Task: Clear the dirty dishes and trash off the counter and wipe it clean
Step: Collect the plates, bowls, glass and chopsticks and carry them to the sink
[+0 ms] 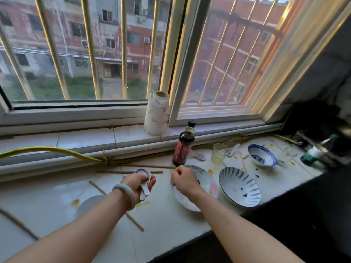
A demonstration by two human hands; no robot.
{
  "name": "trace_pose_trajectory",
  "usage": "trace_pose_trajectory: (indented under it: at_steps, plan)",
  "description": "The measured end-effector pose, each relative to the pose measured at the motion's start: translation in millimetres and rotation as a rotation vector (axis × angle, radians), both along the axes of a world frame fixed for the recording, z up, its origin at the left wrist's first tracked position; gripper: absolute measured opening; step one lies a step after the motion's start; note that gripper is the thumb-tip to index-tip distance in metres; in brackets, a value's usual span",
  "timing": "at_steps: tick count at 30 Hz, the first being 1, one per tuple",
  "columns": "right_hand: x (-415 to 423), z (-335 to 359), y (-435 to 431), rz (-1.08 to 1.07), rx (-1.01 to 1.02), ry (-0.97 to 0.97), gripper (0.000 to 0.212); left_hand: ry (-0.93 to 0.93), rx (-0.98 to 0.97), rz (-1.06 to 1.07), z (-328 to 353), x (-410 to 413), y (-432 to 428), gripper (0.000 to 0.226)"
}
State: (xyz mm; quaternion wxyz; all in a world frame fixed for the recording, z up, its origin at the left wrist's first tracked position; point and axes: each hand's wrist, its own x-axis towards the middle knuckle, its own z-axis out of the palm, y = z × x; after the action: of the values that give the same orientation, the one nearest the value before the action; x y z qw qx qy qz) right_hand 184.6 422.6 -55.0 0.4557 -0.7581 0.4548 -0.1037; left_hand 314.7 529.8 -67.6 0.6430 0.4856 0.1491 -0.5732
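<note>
My left hand (139,182) holds white ceramic spoons (145,184) over the white counter (167,223). My right hand (182,179) is curled, gripping the near rim of a floral plate (208,182). To the right sit a striped bowl (239,186) and a blue patterned bowl (262,155). A glass cup (219,153), two more spoons (234,148) (200,156) and a dark sauce bottle (183,147) stand behind. Several chopsticks (131,171) lie scattered. A pale round plate (89,205) lies by my left forearm.
A yellow hose (57,150) runs along the window ledge. A white floral roll (156,112) stands on the sill. A green bottle (315,151) lies at the right end by dark clutter. Sauce stains (75,202) mark the counter. The counter's front edge drops off at the right.
</note>
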Motion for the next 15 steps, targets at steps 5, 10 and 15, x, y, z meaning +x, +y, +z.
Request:
trace_pose_trajectory:
  at_steps: [5,10,15]
  plan:
    - [-8,-8,-95,0.014,-0.082,0.123,0.016,-0.079,0.057,-0.131,-2,-8,-36,0.028]
    - [-6,-32,-189,0.140,-0.140,0.294,0.013,0.045,-0.028,-0.027,-10,-39,-85,0.042]
    - [7,-53,-247,0.303,-0.258,0.414,0.017,0.098,-0.102,0.064,-29,-64,-119,0.060]
